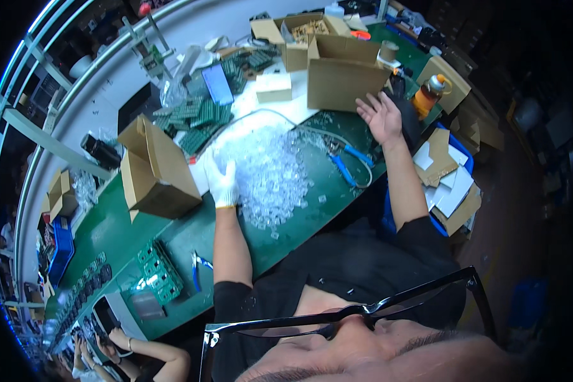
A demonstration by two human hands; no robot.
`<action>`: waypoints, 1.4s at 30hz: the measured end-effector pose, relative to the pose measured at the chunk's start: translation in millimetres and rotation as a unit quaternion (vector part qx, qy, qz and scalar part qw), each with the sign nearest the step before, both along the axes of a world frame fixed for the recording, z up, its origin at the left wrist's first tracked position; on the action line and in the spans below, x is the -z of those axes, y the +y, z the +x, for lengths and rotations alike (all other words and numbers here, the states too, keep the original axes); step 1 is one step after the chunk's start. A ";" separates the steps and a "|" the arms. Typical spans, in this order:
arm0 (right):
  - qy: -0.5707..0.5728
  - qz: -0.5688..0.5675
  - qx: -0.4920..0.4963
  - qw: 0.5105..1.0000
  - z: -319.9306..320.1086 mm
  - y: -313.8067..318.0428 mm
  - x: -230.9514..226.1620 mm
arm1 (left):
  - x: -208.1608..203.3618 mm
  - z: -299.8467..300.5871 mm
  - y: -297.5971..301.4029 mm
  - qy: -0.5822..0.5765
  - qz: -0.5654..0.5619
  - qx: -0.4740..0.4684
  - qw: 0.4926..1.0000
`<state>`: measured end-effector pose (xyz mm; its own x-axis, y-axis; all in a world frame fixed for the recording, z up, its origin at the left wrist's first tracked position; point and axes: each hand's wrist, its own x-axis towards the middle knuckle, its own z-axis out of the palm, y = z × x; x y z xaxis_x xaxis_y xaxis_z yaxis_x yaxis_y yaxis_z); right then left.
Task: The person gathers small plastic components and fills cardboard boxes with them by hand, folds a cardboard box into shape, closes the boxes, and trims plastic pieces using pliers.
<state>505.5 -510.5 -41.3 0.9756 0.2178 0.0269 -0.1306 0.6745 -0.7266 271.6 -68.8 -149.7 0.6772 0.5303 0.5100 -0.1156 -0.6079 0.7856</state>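
Observation:
My left hand [221, 179], in a white glove, lies with its fingers stretched out on the left edge of a heap of small clear plastic parts [270, 172] on the green mat [191, 235]. I see nothing gripped in it. My right hand [382, 116] is bare and spread open, palm up. It hovers at the lower right corner of an open cardboard box [340, 75] and holds nothing. Blue-handled pliers [347, 162] lie between the heap and my right forearm.
A second open cardboard box [156, 169] stands left of my gloved hand. Green circuit boards [197, 118] are stacked behind it, with more of these boards [159, 270] near blue cutters [200, 267]. An orange bottle [426, 95] stands at the right. Another person's hands [118, 340] work at the lower left.

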 end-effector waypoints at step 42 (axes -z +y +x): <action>-0.389 -0.655 0.157 0.629 -87.3 21.7 42.4 | -124.2 -98.5 -97.1 0.056 0.020 -0.008 0.998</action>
<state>418.2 -488.9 -83.7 0.7792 0.3493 0.5204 0.5974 -0.6651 -0.4481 173.1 -165.9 -25.5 0.7232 0.5218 0.4524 -0.0184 -0.6403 0.7679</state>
